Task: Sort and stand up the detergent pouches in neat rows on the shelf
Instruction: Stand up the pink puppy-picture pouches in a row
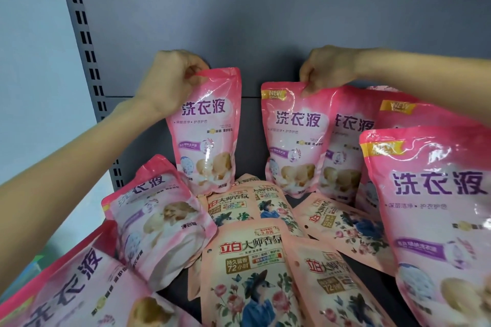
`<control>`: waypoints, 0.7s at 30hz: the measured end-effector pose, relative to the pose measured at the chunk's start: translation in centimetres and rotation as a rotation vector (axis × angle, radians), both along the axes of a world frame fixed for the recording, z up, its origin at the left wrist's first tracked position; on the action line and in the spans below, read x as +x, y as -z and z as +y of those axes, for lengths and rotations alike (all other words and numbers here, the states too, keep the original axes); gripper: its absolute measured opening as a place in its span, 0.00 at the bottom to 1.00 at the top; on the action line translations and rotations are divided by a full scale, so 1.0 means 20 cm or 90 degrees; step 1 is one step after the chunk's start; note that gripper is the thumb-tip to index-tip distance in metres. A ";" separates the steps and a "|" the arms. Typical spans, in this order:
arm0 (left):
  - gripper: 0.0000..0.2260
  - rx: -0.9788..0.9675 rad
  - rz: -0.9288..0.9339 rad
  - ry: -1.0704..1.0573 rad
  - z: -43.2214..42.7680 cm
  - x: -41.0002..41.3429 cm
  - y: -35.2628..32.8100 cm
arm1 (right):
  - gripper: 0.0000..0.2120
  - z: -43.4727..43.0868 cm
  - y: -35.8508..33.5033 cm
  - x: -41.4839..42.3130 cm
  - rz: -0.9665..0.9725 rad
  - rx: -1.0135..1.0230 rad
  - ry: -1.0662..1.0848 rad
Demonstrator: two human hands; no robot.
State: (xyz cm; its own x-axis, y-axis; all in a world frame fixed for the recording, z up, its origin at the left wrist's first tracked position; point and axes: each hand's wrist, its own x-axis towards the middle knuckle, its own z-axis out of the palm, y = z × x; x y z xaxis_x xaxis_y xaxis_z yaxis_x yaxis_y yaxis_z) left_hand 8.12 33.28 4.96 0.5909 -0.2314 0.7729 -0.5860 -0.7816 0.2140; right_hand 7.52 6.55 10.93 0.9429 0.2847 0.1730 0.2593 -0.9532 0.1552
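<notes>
Pink film pouches [438, 220] look soft, slick and liquid-heavy, so the stiff top seal is the best hold. Left fingers [191, 71] pinch the left pouch [206, 127] by its top and right fingers [308, 87] the right pouch [292, 135], both upright on the shelf [377, 289] near the back panel [252, 34].

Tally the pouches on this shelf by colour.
Pink pouches: 7
Peach pouches: 6, roughly, since they lie overlapped
Total: about 13
</notes>
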 end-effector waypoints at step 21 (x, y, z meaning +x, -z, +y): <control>0.10 0.026 -0.052 -0.022 0.01 -0.01 0.04 | 0.30 -0.22 0.32 -0.65 -0.101 -0.006 -0.041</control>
